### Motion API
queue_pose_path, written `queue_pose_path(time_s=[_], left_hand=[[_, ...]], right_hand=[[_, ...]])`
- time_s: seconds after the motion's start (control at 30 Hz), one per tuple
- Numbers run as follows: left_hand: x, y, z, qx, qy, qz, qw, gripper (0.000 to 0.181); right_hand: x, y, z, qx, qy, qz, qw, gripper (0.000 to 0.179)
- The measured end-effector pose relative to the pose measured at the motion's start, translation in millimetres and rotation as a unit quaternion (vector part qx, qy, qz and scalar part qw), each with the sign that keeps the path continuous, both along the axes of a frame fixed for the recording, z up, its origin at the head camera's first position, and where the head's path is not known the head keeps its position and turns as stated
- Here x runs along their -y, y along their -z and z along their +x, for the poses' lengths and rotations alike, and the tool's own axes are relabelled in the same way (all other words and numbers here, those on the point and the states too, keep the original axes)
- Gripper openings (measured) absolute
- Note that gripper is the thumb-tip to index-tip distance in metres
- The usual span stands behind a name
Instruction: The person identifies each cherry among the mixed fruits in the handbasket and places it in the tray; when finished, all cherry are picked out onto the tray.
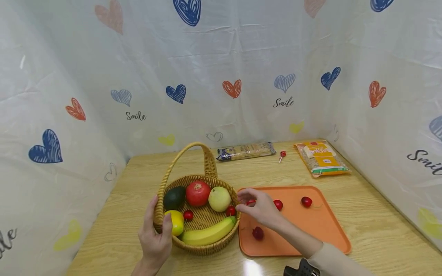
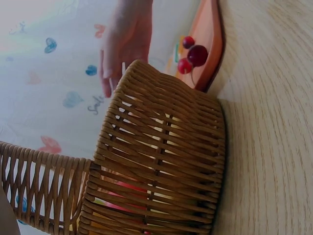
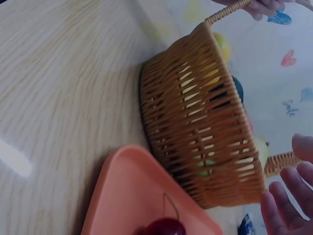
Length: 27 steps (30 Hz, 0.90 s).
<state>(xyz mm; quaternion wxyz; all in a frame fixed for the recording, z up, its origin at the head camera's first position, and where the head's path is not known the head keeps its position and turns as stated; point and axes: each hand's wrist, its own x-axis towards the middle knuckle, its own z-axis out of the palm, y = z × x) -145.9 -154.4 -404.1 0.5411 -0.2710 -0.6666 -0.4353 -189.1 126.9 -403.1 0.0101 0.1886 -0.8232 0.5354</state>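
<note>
My left hand [image 1: 156, 234] holds the wicker basket [image 1: 203, 251] at its left side, thumb over the rim beside the handle's foot. Inside lie an avocado [image 1: 174, 197], a pomegranate [image 1: 198, 193], a pale green round fruit [image 1: 219, 199], a yellow fruit [image 1: 177, 222], a banana [image 1: 208, 232] and two cherries, one near the middle [image 1: 188, 215] and one by the right wall [image 1: 231, 211]. My right hand [image 1: 260, 207] hovers at the basket's right rim, fingers loosely bent with nothing between them. A cherry [image 1: 251, 202] shows partly hidden below its fingers.
An orange tray [image 1: 293, 245] stands against the basket's right side, with more cherries [image 1: 306, 201] on it. Behind are a pasta packet [image 1: 246, 151], a lollipop [image 1: 282, 154] and a bag of dry food [image 1: 322, 158]. A printed curtain [image 1: 207, 57] surrounds the table.
</note>
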Motion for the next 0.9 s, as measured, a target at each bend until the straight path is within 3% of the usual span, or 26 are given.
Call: queue_pose_path(time_s=[0.17, 0.33, 0.67, 0.9], left_hand=[[1.3, 0.0, 0.2, 0.001, 0.001, 0.000, 1.0000, 0.051], [2.3, 1.6, -0.2, 0.008, 0.006, -0.003, 0.9999, 0.051], [0.4, 1.1, -1.0, 0.010, 0.016, -0.008, 0.9998, 0.052], [3.4, 2.8, -0.1, 0.013, 0.007, -0.008, 0.9999, 0.052]], right_hand=[[17, -6.6, -4.1, -0.014, 0.000, -0.008, 0.9999, 0.027], [35, -9.4, -7.6, -0.004, -0.030, -0.001, 0.9995, 0.028], [55, -3.8, -13.3, -0.001, -0.073, -0.002, 0.9974, 0.032], [73, 0.0, -16.7, -0.015, -0.067, 0.036, 0.9970, 0.032]])
